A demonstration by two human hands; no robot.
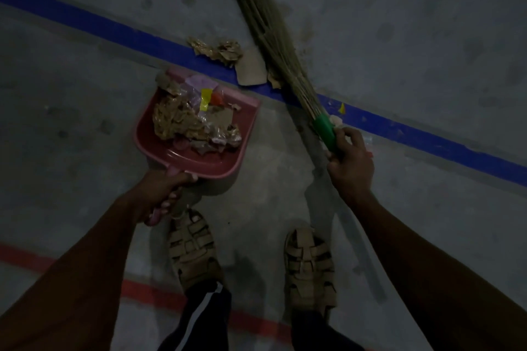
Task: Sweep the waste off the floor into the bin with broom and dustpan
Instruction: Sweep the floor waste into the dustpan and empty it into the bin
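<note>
Your left hand (165, 194) curls its fingers round the handle of the pink dustpan (196, 134), held near and left, its tray heaped with waste (188, 120). Your right hand (349, 161) grips the green collar of the broom (271, 34), fingers wrapped round it; the bristles slant far and left across the blue floor line (114, 31). Loose cardboard scraps (228, 57) lie on that line, touching the bristles, just beyond the dustpan's open lip. Bare grey concrete floor (427, 51) extends right and far. A red line (151, 293) crosses near your sandalled feet (309, 265).
</note>
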